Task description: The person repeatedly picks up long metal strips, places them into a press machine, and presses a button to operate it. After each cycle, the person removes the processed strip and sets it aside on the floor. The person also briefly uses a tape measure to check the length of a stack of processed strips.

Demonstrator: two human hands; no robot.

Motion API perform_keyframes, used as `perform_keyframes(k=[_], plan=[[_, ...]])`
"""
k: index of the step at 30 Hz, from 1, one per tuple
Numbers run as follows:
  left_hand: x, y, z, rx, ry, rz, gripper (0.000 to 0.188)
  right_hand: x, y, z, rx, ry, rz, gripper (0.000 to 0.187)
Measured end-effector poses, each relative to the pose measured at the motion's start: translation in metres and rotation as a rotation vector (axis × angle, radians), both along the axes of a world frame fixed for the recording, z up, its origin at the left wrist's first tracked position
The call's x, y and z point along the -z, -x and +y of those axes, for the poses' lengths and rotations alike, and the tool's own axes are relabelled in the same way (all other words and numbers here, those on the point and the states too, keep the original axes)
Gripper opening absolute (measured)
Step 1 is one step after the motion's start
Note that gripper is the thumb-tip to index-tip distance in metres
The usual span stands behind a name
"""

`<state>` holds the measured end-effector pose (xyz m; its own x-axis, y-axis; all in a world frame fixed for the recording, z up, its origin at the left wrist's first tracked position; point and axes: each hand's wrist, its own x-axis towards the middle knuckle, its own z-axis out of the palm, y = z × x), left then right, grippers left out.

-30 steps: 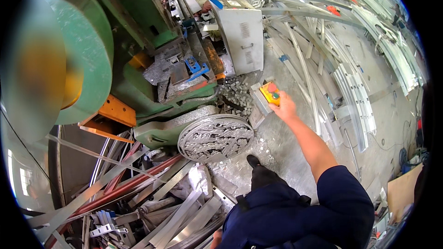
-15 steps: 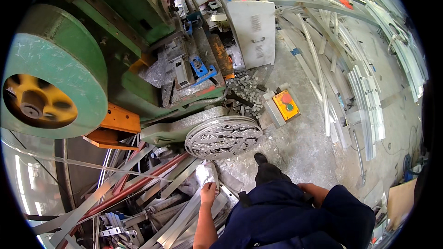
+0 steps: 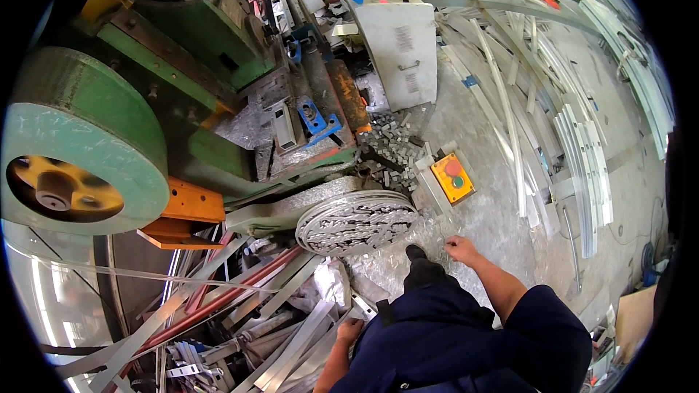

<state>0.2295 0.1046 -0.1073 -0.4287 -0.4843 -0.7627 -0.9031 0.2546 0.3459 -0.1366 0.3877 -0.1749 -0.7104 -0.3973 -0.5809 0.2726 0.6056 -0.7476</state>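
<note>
My right hand (image 3: 460, 249) hangs over the grey floor, fingers loosely curled, holding nothing. It is a little below an orange control box (image 3: 451, 177) with a red and a green button that lies on the floor. My left hand (image 3: 349, 331) is down by my hip, fingers curled, just above a heap of long metal strips (image 3: 291, 353); whether it grips one I cannot tell. Ahead of my dark shoe (image 3: 416, 253) stands a round tub (image 3: 355, 222) full of small cut metal pieces.
A big green press machine (image 3: 196, 51) with a green flywheel (image 3: 69, 153) and orange bracket (image 3: 191, 204) fills the left. A grey metal box (image 3: 402, 51) stands behind a pile of small offcuts (image 3: 393, 145). Long aluminium profiles (image 3: 582, 167) lie along the right.
My right hand has left the orange control box and drawn back toward my body. My left hand stays low at the metal strips. The view tilted, so the machine sits higher in the picture.
</note>
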Motion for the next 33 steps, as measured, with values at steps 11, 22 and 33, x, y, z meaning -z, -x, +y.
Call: perform_keyframes(k=[11, 22, 33], plan=[[0.004, 0.051, -0.096, -0.493, 0.026, 0.255, 0.049, 0.025, -0.043, 0.075, -0.175, -0.339, -0.317, 0.031], [-0.157, 0.312, -0.227, -0.297, 0.596, 0.697, 0.062, 0.023, -0.012, 0.037, -0.100, -0.135, -0.192, 0.040], [-0.176, 0.385, -0.232, -0.212, 0.531, 0.437, 0.077, 0.023, -0.020, 0.078, -0.214, -0.303, -0.139, 0.039]])
